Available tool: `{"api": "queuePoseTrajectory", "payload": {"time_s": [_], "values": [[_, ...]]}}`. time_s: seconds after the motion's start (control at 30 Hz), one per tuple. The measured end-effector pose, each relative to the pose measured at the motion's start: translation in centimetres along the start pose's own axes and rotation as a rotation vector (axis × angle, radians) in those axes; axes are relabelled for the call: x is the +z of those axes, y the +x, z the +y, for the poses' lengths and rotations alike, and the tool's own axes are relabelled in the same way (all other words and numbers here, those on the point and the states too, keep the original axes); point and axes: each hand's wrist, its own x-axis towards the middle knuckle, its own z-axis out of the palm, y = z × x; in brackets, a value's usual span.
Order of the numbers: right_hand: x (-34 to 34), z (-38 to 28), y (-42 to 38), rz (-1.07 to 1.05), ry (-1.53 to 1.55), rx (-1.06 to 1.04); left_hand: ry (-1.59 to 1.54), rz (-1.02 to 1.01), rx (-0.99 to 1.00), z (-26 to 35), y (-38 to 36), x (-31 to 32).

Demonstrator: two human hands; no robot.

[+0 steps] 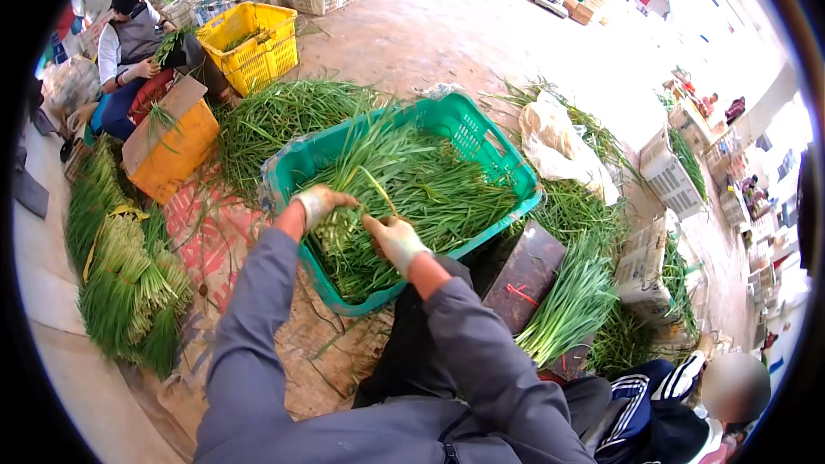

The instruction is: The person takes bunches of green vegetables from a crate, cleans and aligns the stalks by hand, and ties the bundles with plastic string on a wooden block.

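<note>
A green plastic crate (509, 155) full of long green stalks (438, 180) stands in front of me. Both hands wear pale gloves and are over its near left part. My left hand (320, 204) has its fingers bent around the base of a bunch of stalks. Close by on the right, my right hand (394, 241) has thumb and finger pressed together at a thin yellowish stalk (376, 192) that arches up between the hands.
Tied bundles (129, 283) lie at the left. An orange box (172, 155), a yellow crate (271, 47) and a seated person (133, 56) are at the upper left. Right of my knees is a dark box (528, 275) beside a bunch of stalks (571, 296); another person (662, 404) sits at lower right.
</note>
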Motion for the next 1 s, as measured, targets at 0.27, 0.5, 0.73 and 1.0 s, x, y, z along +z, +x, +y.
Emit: {"api": "queuePoseTrajectory", "payload": {"time_s": [0.27, 0.5, 0.73, 1.0], "values": [[3.5, 2.3, 4.6, -0.023, 0.064, 0.111, -0.466, -0.022, 0.052, -7.5, 0.7, 5.8], [2.4, -0.9, 1.3, 0.096, 0.143, 0.148, 0.037, -0.073, 0.406, -2.9, -5.6, 6.8], [1.1, -0.3, 0.8, -0.046, 0.417, 0.033, -0.784, 0.144, 0.226, -8.4, 2.1, 6.3], [-4.0, -0.6, -8.6, -0.271, 0.584, -0.374, -0.721, -0.164, 0.167, -13.2, 12.4, 11.4]]}}
